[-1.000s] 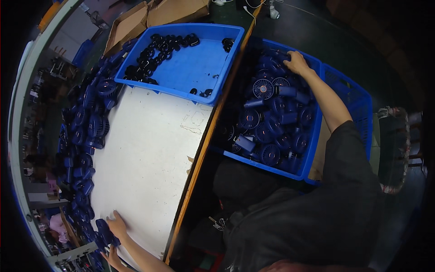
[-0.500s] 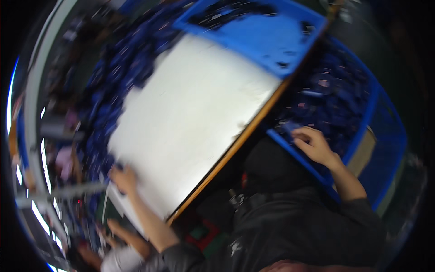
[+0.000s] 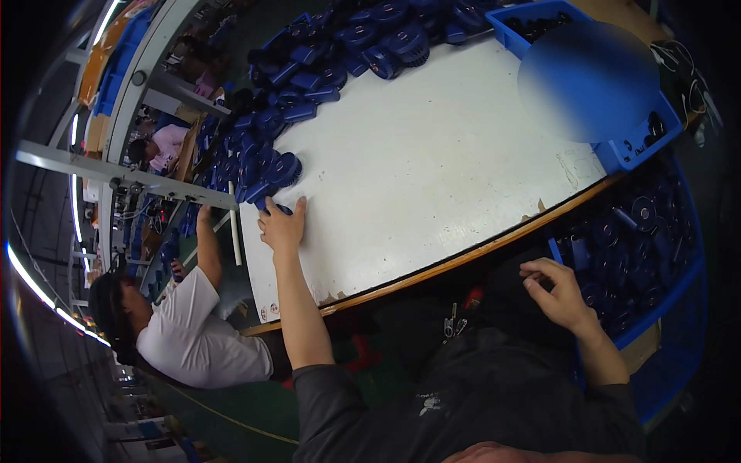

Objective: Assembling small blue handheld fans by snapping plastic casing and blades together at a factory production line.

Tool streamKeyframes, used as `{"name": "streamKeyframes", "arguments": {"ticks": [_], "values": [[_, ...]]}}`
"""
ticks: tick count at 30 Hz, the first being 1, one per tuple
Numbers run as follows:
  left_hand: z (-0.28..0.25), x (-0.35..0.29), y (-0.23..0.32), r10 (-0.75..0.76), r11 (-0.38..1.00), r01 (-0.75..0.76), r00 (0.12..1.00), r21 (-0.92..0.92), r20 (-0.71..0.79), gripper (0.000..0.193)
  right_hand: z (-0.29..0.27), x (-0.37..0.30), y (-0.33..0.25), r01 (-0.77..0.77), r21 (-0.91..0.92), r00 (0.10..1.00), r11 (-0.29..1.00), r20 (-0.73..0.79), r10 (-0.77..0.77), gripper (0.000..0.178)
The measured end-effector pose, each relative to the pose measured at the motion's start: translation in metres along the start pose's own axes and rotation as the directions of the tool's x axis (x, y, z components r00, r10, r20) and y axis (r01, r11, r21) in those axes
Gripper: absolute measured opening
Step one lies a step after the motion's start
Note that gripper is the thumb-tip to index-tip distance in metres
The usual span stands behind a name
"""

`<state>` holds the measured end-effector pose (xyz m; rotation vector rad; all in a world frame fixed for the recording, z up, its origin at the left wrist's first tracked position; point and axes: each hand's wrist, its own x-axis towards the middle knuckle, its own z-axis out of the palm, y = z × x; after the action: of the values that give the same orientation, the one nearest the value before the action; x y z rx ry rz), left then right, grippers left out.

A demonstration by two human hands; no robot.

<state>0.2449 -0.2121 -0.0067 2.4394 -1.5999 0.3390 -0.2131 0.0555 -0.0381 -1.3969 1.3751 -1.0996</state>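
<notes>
Left fingers (image 3: 272, 211) at blue fans (image 3: 285, 169), white tabletop (image 3: 417, 170)

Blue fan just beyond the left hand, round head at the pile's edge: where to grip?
The blue fan is probably best pinched across the rim of its round head, coming from the right: that side faces the white tabletop, while other fans crowd its left.

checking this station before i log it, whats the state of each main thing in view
White tabletop, chipped along its near edge
Fan pile, dark blue, heaped along the tabletop's far side
Blue crate, loaded with dark blue fans
Blue tray, holding black parts, middle blurred out
Left hand, at the pile's near end, grip unclear
Right hand, seemingly empty, fingers loosely curled, beside the crate
</notes>
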Motion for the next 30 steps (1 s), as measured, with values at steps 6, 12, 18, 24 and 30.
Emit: {"name": "streamKeyframes", "arguments": {"ticks": [6,12,18,24,30], "values": [[-0.063,-0.042,-0.002,0.267,0.873,-0.207,0.961,-0.441,0.078,0.065,0.021,0.014,-0.020,0.141,-0.034,0.989,0.989,0.042,-0.140,0.034],[-0.130,-0.169,0.053,0.793,-0.005,0.589,0.494,-0.808,0.356,0.072,0.048,0.053,-0.066,0.507,-0.529,0.813,0.681,0.029,-0.582,0.067],[-0.111,-0.214,0.070,0.723,-0.373,0.641,0.654,-0.671,0.223,0.102,0.041,0.071,-0.058,0.580,-0.326,0.803,0.747,0.385,-0.455,0.065],[-0.090,-0.224,0.074,0.596,-0.546,0.400,0.803,-0.736,-0.005,0.122,0.052,0.049,-0.068,0.583,-0.157,0.781,0.797,0.381,-0.496,0.053],[-0.095,-0.231,0.099,0.538,-0.508,0.381,0.840,-0.773,0.061,0.065,0.048,0.049,-0.072,0.328,-0.058,0.827,0.943,0.501,-0.257,0.034]]}}
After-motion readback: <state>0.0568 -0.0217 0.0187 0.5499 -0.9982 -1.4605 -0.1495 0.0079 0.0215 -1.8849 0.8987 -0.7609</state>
